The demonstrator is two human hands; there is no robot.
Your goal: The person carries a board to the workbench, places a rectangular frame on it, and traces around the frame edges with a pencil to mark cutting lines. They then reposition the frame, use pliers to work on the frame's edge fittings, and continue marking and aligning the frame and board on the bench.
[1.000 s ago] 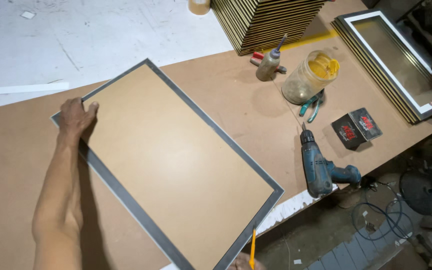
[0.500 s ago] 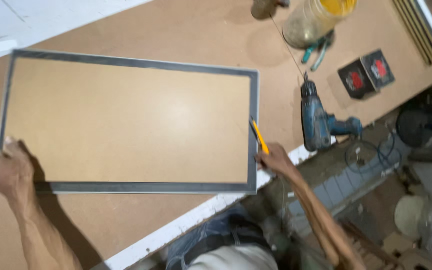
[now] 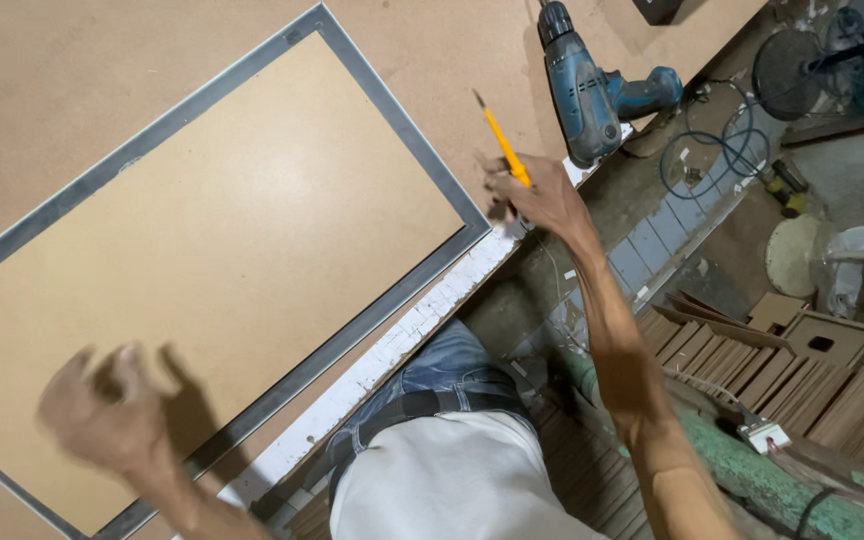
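Note:
A large rectangular frame with a grey metal border (image 3: 407, 140) and a tan board back lies flat on the brown workbench. My left hand (image 3: 102, 415) hovers blurred above the frame's near-left part, fingers loosely curled, holding nothing. My right hand (image 3: 537, 195) is off the frame's right corner, at the bench edge, gripping a yellow pencil (image 3: 500, 145) whose tip points away from me.
A blue cordless drill (image 3: 592, 85) lies on the bench right of the frame. The white bench edge (image 3: 412, 330) runs diagonally past my waist. Below on the floor are cables (image 3: 712, 150), stacked wooden pieces (image 3: 812, 380) and a green pipe (image 3: 752, 470).
My view has swung down and right, so the frame now looks rotated. My left hand lifted off the frame's corner. My right hand with the pencil moved up beside the drill.

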